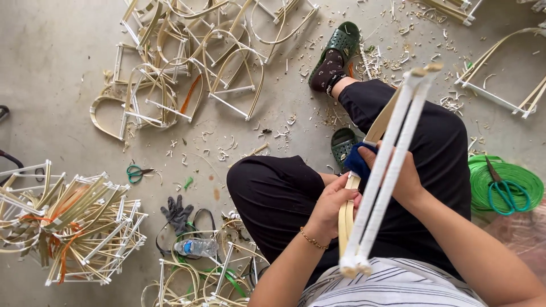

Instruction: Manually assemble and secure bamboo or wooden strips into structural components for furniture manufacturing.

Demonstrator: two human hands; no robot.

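far left: we see a bundle of finished frames (74, 227) on the concrete floor (51, 68), white rods and pale bent strips tied with orange bands.
upper left: a loose heap of arched frames (182, 62) lies spread out, each a curved bamboo strip closed by white crossbars, with shavings scattered around.
floor items: small green-handled scissors (135, 173), a dark grey glove (176, 213) and a clear plastic bottle (196, 247) lie near our knee.
left hand: our left hand (330, 207) curls around the flat bamboo strips (346, 219), fingers pressed together on them, thumb on top; a thin gold bracelet (311, 240) sits at the wrist.
piece in hand: the pair of white rods (387, 170) runs diagonally across our lap, from near the striped shirt (392, 287) up past the knee, with the strips lying alongside.
right hand: our right hand (401, 179) grips behind the rods, a blue cloth (358, 160) wrapped on a finger; the fingertips are hidden, so we cannot tell exactly how they close.
step in hand: we judge this as aligning strips against the rods before bending or fastening.
next move: it calls for a firm hold and even tension, since the strips look springy and smooth.
far right: a coil of green strapping (483, 179) with larger teal scissors (506, 190) resting on it.
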